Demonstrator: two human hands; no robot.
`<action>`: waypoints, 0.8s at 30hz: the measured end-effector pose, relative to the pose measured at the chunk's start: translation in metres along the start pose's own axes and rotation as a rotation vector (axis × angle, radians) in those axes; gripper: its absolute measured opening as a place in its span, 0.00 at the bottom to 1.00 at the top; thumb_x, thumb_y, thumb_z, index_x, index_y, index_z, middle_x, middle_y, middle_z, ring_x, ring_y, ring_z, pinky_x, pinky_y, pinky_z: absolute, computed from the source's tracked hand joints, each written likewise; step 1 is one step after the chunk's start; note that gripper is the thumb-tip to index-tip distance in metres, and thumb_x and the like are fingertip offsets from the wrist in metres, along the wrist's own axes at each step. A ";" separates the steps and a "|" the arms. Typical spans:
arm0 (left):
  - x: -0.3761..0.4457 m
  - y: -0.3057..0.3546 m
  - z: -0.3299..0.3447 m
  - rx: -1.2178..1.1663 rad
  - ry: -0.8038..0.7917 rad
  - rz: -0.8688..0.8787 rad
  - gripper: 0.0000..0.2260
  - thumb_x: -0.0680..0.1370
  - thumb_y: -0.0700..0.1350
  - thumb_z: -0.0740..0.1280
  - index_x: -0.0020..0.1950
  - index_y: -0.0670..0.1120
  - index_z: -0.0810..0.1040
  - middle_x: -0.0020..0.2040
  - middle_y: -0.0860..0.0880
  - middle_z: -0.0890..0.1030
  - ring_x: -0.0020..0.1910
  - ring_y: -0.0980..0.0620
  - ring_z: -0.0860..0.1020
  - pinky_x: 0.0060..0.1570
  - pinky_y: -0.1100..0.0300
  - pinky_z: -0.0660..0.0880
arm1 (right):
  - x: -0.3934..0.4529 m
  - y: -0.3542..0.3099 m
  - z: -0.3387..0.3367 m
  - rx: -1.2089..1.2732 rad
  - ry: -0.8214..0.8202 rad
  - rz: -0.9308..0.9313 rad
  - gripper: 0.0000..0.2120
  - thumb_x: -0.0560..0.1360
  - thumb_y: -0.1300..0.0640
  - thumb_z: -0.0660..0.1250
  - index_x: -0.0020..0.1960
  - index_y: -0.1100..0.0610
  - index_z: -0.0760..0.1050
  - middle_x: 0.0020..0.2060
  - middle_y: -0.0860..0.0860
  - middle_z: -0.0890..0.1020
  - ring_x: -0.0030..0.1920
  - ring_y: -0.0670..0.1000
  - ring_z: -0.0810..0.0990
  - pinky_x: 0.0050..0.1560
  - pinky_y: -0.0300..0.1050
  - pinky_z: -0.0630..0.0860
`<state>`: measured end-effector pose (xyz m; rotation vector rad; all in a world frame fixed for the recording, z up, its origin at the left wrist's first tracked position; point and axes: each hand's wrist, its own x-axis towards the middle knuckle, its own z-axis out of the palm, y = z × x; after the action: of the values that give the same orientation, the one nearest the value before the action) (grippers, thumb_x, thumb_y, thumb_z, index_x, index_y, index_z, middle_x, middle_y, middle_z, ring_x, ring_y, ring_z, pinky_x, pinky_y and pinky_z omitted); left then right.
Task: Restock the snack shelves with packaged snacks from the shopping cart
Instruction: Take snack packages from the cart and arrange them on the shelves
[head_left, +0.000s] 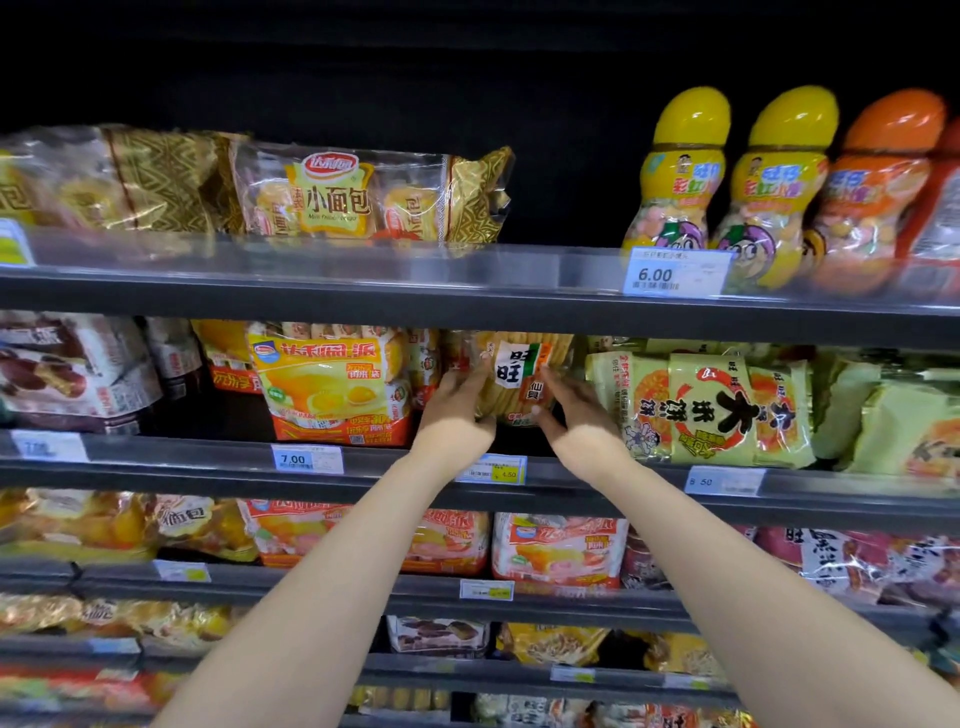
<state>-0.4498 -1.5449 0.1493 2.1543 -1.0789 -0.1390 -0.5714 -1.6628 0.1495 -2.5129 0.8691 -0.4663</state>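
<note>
glossy clear plastic cracker pack (511, 379); smooth dark metal shelf edge (311, 301)

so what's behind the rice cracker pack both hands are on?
More packs of the same kind show behind the rice cracker pack, at its upper left. Deeper shelf space is covered by it and both hands.

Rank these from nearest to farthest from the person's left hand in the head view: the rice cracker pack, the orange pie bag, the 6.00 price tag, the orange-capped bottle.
1. Rice cracker pack: left hand touches it, middle shelf.
2. Orange pie bag: just to the left, same shelf.
3. 6.00 price tag: up right, on the upper shelf's edge.
4. Orange-capped bottle: upper shelf, far right.
</note>
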 end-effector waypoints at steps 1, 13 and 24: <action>-0.003 0.000 0.001 -0.021 0.015 0.010 0.33 0.79 0.41 0.63 0.78 0.60 0.53 0.77 0.50 0.56 0.74 0.45 0.61 0.71 0.54 0.63 | -0.004 0.000 -0.001 0.028 0.033 -0.019 0.27 0.81 0.45 0.56 0.77 0.41 0.51 0.76 0.50 0.57 0.70 0.55 0.67 0.65 0.49 0.68; 0.008 0.001 0.005 0.070 -0.054 0.018 0.35 0.78 0.42 0.64 0.79 0.58 0.48 0.73 0.48 0.55 0.58 0.44 0.75 0.58 0.55 0.75 | 0.001 0.000 0.000 -0.071 0.009 -0.022 0.33 0.81 0.47 0.56 0.77 0.42 0.37 0.72 0.52 0.59 0.63 0.56 0.72 0.57 0.49 0.72; 0.020 -0.001 0.012 0.103 -0.095 0.031 0.28 0.80 0.45 0.63 0.78 0.56 0.58 0.79 0.51 0.45 0.74 0.45 0.63 0.71 0.58 0.61 | 0.024 0.007 0.005 -0.136 -0.067 -0.038 0.31 0.81 0.46 0.56 0.78 0.46 0.44 0.78 0.50 0.46 0.77 0.54 0.53 0.72 0.50 0.59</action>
<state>-0.4408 -1.5663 0.1437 2.2404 -1.1967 -0.1761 -0.5555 -1.6819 0.1459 -2.6564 0.8560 -0.3432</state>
